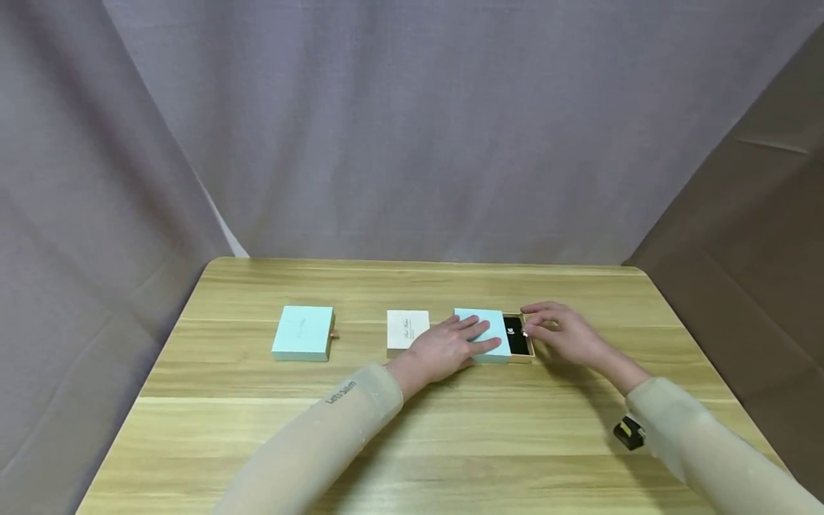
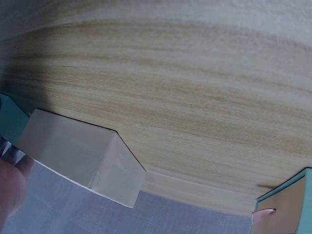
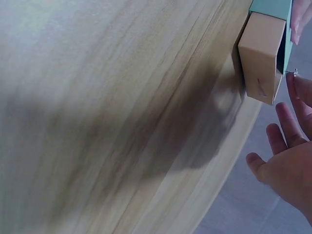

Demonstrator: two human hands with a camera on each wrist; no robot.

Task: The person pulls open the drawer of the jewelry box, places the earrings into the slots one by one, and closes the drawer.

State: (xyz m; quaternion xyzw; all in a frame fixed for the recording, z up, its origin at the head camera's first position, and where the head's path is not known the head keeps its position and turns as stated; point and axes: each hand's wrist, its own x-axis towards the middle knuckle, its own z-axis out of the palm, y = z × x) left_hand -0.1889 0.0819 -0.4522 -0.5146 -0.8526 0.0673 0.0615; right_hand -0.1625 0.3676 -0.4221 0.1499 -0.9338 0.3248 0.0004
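Note:
My left hand [image 1: 444, 348] rests with fingers spread on a pale blue drawer box [image 1: 481, 325]. At its right side the tan inner drawer [image 1: 521, 359] is pulled partly out, showing a black insert [image 1: 517, 342] with a small silvery earring [image 1: 511, 330] on it. Just above the drawer's right end, my right hand [image 1: 566, 335] pinches another small silvery earring [image 3: 295, 72] between thumb and index finger. Its other fingers are loosely bent, as the right wrist view shows. In the left wrist view only part of the left hand [image 2: 10, 187] appears.
A small white box [image 1: 407, 325] with dark lettering stands beside the left hand. Farther left sits a second pale blue drawer box [image 1: 302, 331], shut, with a pinkish pull tab [image 1: 334, 334]. The wooden table [image 1: 450, 436] ends at grey curtains [image 1: 412, 143].

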